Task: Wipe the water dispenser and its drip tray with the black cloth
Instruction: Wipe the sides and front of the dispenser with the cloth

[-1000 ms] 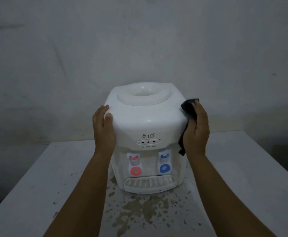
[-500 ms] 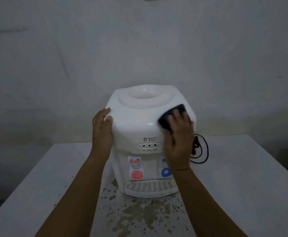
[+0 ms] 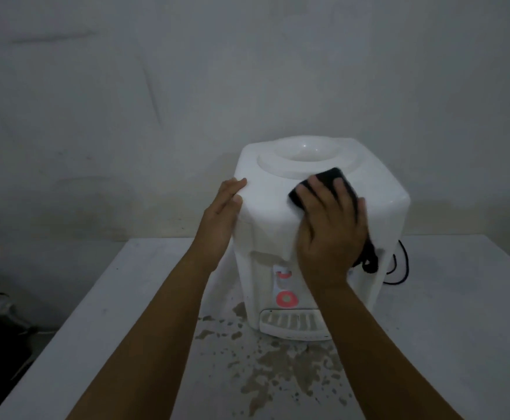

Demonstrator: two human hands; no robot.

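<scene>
Head view, left to right: the left hand (image 3: 222,212) lies flat, fingers straight, against the upper left corner of the white water dispenser (image 3: 378,204), bracing it. The dispenser stands upright on the stained table (image 3: 460,344), its front facing the person. On its top front edge the right hand (image 3: 331,228) presses the black cloth (image 3: 328,177) with spread fingers. The drip tray (image 3: 290,324) lies straight below that hand, long axis side to side, so the right hand is nearer.

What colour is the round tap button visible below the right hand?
Pink-red ring button, head view.
</scene>
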